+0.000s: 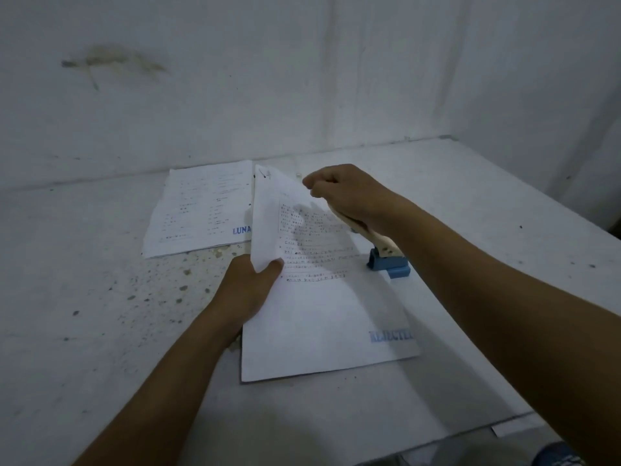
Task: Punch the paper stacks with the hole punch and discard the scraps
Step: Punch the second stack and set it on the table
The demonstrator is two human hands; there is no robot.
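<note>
A printed paper stack [322,317] with a blue "REJECTED" stamp lies on the white table in front of me. Its top sheets are folded up and over to the left. My left hand [250,290] pinches the lower left edge of those lifted sheets. My right hand [346,196] holds their upper corner near the far end. Under my right wrist stands the hole punch [386,257], with a blue base and a cream lever. A second paper stack [201,210], stamped "LUNA", lies flat at the back left and shows two small holes near its right edge.
Small paper scraps [188,274] are scattered on the table [84,331] left of the near stack. A white wall stands just behind the table. The table's right edge and front right corner are in view, with a blue shoe [557,454] below.
</note>
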